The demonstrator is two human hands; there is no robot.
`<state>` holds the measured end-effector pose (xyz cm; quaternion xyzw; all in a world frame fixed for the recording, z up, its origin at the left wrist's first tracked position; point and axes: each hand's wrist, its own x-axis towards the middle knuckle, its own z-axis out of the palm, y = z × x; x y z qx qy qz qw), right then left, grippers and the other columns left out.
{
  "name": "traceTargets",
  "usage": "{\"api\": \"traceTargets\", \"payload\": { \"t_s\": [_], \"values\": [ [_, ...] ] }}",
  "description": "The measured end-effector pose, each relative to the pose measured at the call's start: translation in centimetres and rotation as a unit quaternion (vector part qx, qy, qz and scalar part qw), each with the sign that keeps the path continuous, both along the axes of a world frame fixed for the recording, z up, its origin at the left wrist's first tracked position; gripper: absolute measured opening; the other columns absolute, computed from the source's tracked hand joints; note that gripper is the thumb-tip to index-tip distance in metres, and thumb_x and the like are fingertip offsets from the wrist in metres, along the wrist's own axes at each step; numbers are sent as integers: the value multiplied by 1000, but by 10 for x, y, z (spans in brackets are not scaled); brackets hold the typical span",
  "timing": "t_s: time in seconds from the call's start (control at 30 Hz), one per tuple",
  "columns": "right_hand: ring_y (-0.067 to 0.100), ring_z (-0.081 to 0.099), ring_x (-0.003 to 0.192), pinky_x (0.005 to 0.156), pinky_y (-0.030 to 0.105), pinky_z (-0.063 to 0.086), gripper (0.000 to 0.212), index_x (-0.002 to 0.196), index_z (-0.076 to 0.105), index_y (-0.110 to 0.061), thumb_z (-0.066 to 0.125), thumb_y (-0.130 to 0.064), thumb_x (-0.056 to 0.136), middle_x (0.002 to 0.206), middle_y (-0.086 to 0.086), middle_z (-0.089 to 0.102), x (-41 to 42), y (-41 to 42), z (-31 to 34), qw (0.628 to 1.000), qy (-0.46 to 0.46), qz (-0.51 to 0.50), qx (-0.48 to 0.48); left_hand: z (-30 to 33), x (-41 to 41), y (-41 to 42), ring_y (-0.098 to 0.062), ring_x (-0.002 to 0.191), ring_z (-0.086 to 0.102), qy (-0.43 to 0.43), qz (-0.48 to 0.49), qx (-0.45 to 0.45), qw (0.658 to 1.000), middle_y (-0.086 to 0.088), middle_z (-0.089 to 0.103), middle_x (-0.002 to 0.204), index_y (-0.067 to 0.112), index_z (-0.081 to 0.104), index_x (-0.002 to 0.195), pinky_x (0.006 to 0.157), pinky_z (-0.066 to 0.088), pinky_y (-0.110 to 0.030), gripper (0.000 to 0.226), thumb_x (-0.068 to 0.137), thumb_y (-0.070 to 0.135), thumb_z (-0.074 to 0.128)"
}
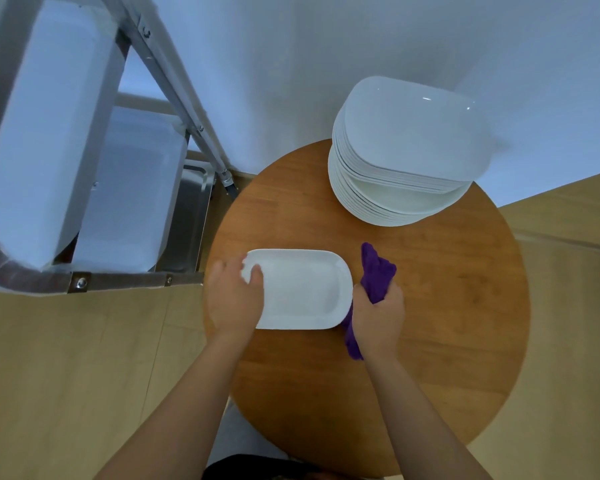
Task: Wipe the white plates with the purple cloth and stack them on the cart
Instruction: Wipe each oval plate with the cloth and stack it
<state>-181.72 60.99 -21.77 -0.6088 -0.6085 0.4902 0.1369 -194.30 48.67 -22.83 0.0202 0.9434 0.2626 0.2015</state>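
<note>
Both hands on the job at the round table.

The left hand grips the near-left end of a white plate, thumb curled over the rim, while the right hand bunches the purple cloth tight, just off the plate's right end. Beyond the cloth stands a tall plate stack; far left of the grip, the metal cart already carries white plates.
</note>
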Motion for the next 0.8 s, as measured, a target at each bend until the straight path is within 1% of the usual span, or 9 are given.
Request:
{"api": "traceTargets", "payload": {
  "t_s": [0.1, 0.2, 0.3, 0.4, 0.47, 0.53, 0.63, 0.7, 0.8],
  "values": [
    [20, 59, 77, 57, 23, 48, 27, 81, 48, -32, 65, -12, 85, 88, 7, 59, -5, 11, 18, 999, 28, 14, -4, 29, -2, 42, -3, 90, 53, -32, -52, 92, 994, 5, 65, 107, 18, 64, 118, 71, 38, -15, 29, 96, 30, 52],
    [13, 59, 70, 51, 13, 43, 18, 82, 50, -32, 65, -24, 87, 80, -1, 60, -9, 25, 41, 998, 57, 33, 11, 56, -5, 81, -4, 76, 57, -54, -83, 160, 982, 8, 65, 89, 22, 68, 102, 64, 40, -12, 21, 95, 33, 51],
    [9, 60, 65, 52, 16, 46, 13, 81, 51, -34, 61, -41, 87, 73, -9, 60, -14, 43, 70, 993, 93, 37, 59, 78, -16, 112, -9, 76, 61, -36, -89, 195, 976, 7, 66, 81, 26, 61, 84, 67, 48, -21, 23, 95, 41, 48],
    [1, 58, 59, 49, 13, 45, 11, 83, 54, -32, 60, -40, 88, 67, -9, 59, -22, 68, 95, 985, 150, 19, 83, 93, -33, 144, -14, 68, 62, -46, -64, 221, 972, 2, 63, 72, 23, 55, 71, 68, 53, -34, 35, 93, 49, 46],
    [-3, 56, 56, 47, 9, 42, 9, 86, 56, -28, 60, -35, 90, 68, -9, 58, -27, 84, 104, 981, 169, 15, 92, 96, -43, 165, -25, 69, 66, -65, -78, 196, 975, -6, 64, 70, 19, 50, 64, 71, 55, -41, 45, 92, 53, 44],
    [-6, 54, 53, 46, 7, 40, 10, 84, 55, -27, 59, -33, 91, 66, -9, 56, -32, 98, 108, 980, 171, 23, 96, 93, -51, 180, -30, 70, 67, -59, -107, 137, 983, -12, 66, 72, 15, 49, 63, 66, 54, -39, 49, 91, 55, 45],
    [-6, 51, 48, 43, 6, 37, 17, 76, 52, -27, 59, -32, 91, 60, -12, 52, -36, 111, 108, 981, 167, 27, 90, 85, -65, 185, -17, 53, 51, -43, -123, 77, 988, -3, 52, 57, 11, 47, 61, 47, 39, -26, 44, 88, 43, 56],
    [-6, 50, 48, 44, 7, 37, 18, 75, 52, -27, 59, -32, 91, 61, -11, 52, -36, 114, 104, 982, 170, 31, 80, 83, -72, 183, -16, 52, 49, -77, -94, 97, 988, -1, 51, 55, 7, 50, 64, 50, 39, -24, 36, 85, 34, 61],
    [-5, 52, 50, 45, 9, 40, 16, 77, 54, -29, 57, -35, 92, 62, -12, 54, -32, 115, 98, 983, 172, 26, 62, 84, -74, 181, -21, 55, 47, -106, -80, 145, 980, -6, 54, 56, 5, 53, 69, 58, 40, -30, 23, 84, 21, 60]
  ]
}}
